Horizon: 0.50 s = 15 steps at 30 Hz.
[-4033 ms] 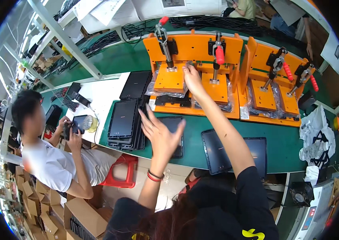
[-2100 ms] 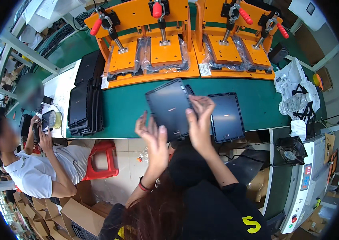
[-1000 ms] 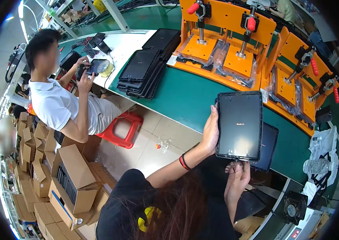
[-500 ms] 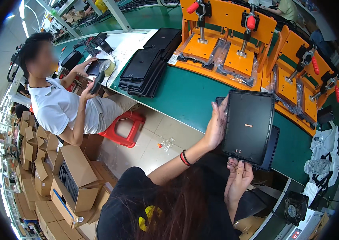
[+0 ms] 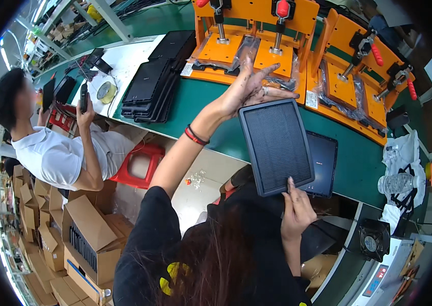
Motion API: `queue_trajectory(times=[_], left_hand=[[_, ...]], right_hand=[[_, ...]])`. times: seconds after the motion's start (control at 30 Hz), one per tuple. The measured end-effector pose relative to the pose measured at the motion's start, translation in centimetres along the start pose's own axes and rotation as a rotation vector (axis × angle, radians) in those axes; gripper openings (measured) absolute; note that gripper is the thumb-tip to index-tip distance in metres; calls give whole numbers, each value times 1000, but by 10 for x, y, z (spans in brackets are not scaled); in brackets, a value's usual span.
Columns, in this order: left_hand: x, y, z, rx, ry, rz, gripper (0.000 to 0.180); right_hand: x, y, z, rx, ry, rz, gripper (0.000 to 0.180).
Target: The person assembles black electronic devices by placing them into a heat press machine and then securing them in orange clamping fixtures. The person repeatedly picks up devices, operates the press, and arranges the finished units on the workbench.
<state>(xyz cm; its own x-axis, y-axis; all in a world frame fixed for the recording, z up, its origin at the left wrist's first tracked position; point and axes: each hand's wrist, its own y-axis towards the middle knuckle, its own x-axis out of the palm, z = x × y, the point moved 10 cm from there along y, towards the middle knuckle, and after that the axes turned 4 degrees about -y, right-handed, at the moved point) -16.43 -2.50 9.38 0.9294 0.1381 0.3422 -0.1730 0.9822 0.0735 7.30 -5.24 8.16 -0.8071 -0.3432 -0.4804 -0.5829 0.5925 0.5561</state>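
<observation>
A black rectangular plastic panel (image 5: 277, 148) with a finely ribbed face and a raised rim is held tilted above the table's near edge. My right hand (image 5: 299, 211) pinches its bottom edge, with one finger laid on the ribbed face. At the top edge is my left hand (image 5: 254, 89), its fingers spread and stretched out; whether it touches the rim I cannot tell. Beneath and to the right lies a smooth black panel (image 5: 324, 163), partly covered by the held one.
Orange clamp fixtures (image 5: 257, 51) with red-tipped levers line the back of the green table (image 5: 216, 112). Stacked black panels (image 5: 147, 84) stand at left. A co-worker (image 5: 58, 148) sits beyond, near a red stool (image 5: 139, 166). At right are a clear bottle (image 5: 397, 183) and a fan (image 5: 374, 239).
The held panel has turned over from its smooth face to its ribbed face. My left hand has left its side and opened at the top edge. The co-worker's hands have lifted.
</observation>
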Motion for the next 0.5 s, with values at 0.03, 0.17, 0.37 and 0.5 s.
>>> queue_trajectory(times=[0.03, 0.17, 0.37, 0.5], left_hand=[[2, 14, -8, -31, 49, -101, 106], [2, 40, -22, -16, 162, -178, 102], [-27, 56, -59, -29, 408, -177, 93], [-27, 54, -68, -20, 317, -161, 90]], right_hand=[[0, 2, -2, -16, -32, 27, 39], [14, 4, 6, -38, -95, 53, 39], [30, 11, 27, 20, -150, 18, 40], [31, 14, 29, 21, -207, -7, 41]])
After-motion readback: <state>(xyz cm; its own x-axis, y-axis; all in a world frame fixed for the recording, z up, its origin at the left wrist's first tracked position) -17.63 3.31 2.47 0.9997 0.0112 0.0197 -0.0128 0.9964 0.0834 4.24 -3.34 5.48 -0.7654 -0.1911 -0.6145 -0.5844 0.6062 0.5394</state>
